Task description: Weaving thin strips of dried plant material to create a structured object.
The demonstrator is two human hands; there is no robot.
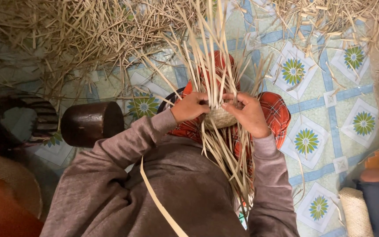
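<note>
Two hands | left (190,106), right (250,115) pinching woven piece (221,117) | strips (207,57) probably palm

From my distant view I see long sleeves (110,166) of a soft grey-brown sweatshirt with ribbed cuffs at both wrists, and under them a red-orange checked cloth (275,116) over the knees.

My left hand (191,106) and right hand (248,115) grip the woven piece (220,117) between them over my lap, its loose strips (207,57) rising ahead, a wooden block (92,123) at my left, straw (80,30) heaped beyond on the floor mat (330,101).
</note>
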